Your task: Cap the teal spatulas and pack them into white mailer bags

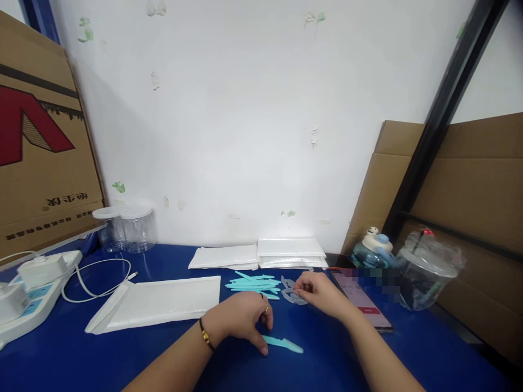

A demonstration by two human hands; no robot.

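My left hand (249, 318) has its thumb and fingers closed at the handle end of a teal eyebrow razor (286, 343), which lies low over the blue table with its blade end pointing right. Above that hand is a loose pile of more teal eyebrow razors (251, 283). Thumb and fingertips of my right hand (314, 288) are pinched together at the edge of a small heap of clear plastic blade covers (291, 294). Its fingers partly hide the heap, and a cover seems to be in the pinch.
White padded envelopes lie left (163, 302) and stacked along the wall (292, 247). A phone (363, 299), a bagged cup (425, 272) and a small figurine (371, 249) stand right. Clear jars (138, 231), a power strip (41, 299) with a white cable, and a cardboard box (44, 163) are left.
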